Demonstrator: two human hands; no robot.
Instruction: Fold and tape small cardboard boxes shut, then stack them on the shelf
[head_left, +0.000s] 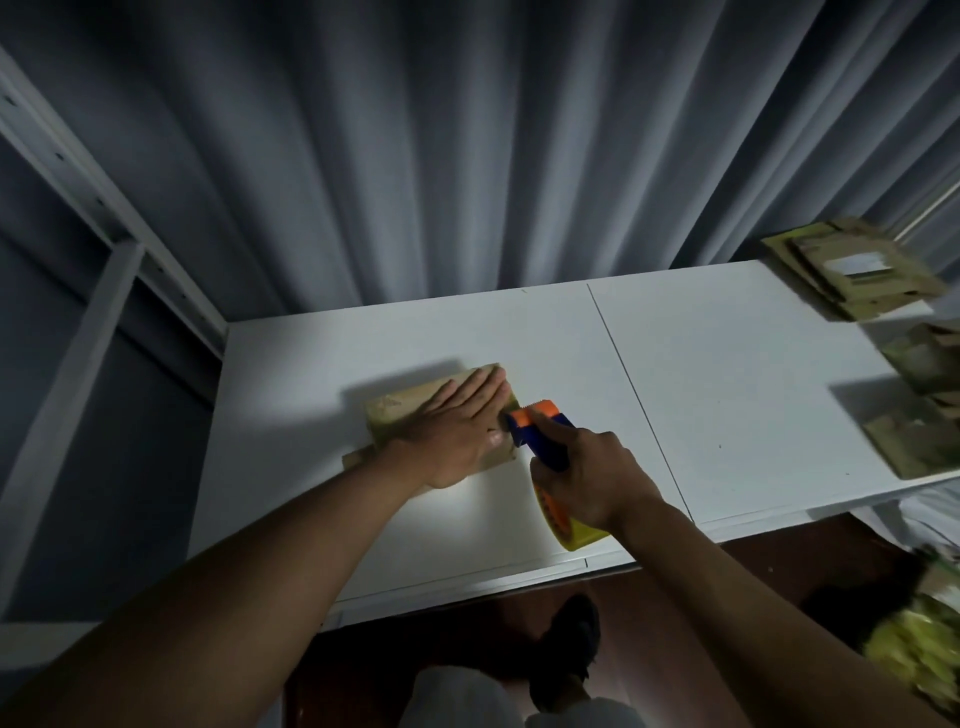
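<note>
Our left hand (460, 426) presses flat on the box (400, 410), flat cardboard piles (852, 270) sit far right, and our right hand (592, 467) grips the tape gun (540, 431) just beside it.

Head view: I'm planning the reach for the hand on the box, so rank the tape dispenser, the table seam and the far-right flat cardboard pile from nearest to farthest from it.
From the left hand on the cardboard box:
1. Tape dispenser, just right, at its fingertips.
2. Table seam, further right, mid-table.
3. Flat cardboard pile, far right back corner.

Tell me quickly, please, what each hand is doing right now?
Left hand: open, pressing flat on the box.
Right hand: gripping the tape dispenser.
</note>
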